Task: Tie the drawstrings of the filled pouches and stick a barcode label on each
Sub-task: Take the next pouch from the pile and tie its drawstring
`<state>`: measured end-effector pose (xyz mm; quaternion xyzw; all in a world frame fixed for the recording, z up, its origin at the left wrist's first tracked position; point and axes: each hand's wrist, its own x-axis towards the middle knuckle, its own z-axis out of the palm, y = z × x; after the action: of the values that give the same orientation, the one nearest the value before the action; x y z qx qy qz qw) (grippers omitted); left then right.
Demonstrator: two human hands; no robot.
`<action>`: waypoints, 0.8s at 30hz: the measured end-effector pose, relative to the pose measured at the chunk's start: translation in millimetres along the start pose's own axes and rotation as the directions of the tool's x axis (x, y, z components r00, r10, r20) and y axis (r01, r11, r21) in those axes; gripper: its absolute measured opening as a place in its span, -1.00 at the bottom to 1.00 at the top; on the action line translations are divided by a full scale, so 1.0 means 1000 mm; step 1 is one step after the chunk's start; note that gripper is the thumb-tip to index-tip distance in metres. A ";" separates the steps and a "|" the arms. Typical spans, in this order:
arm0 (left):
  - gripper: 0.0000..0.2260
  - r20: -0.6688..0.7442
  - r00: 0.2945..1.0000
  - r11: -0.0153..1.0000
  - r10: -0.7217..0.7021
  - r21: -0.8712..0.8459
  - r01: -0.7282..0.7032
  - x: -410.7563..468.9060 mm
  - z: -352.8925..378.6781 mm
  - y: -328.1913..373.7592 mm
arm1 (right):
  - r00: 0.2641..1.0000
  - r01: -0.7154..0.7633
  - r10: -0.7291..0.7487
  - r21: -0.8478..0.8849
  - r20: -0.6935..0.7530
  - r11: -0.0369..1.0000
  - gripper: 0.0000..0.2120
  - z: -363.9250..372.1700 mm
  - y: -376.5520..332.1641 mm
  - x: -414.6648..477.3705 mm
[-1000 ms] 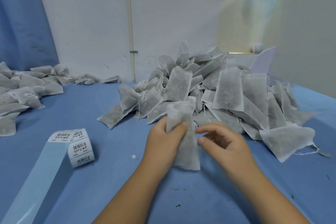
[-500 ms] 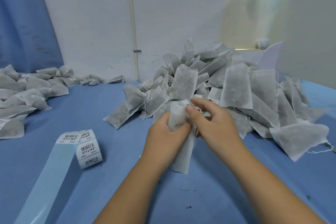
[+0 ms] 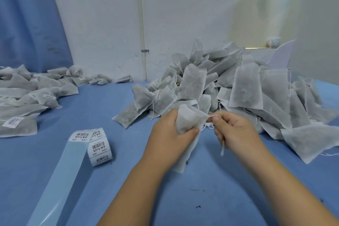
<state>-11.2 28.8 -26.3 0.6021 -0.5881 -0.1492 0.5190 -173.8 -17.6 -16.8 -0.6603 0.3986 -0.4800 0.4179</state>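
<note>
Tabletop (image 3: pixel 220 198): left hand (image 3: pixel 168 134) grips pouch (image 3: pixel 189 119), right (image 3: pixel 236 130) pinches drawstring (image 3: pixel 213 115).

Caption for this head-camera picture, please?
A left hand grips a filled pouch; right hand pinches its drawstring, label roll nearby.

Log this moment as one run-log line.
left hand grips pouch | right hand pinches drawstring | label roll lies on table

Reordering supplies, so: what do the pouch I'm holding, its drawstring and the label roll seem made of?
Pouch: probably thin non-woven fabric, matte, semi-sheer; filling shows dimly through. Drawstring: thin white thread, maybe cotton; it hangs limp. Label roll: white paper stickers with printed barcodes on a smooth pale-blue backing strip, likely coated.
</note>
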 end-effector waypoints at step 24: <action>-0.67 0.343 0.938 0.984 0.045 0.145 -0.100 -0.008 0.003 0.001 | 0.996 -0.085 0.031 0.727 0.086 0.681 -0.72 -0.038 -0.030 -0.001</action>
<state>-15.8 35.0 -30.3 0.5850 -0.7005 -0.1833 0.3655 -207.0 -13.1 18.2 -0.4422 0.1812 -0.5632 0.6741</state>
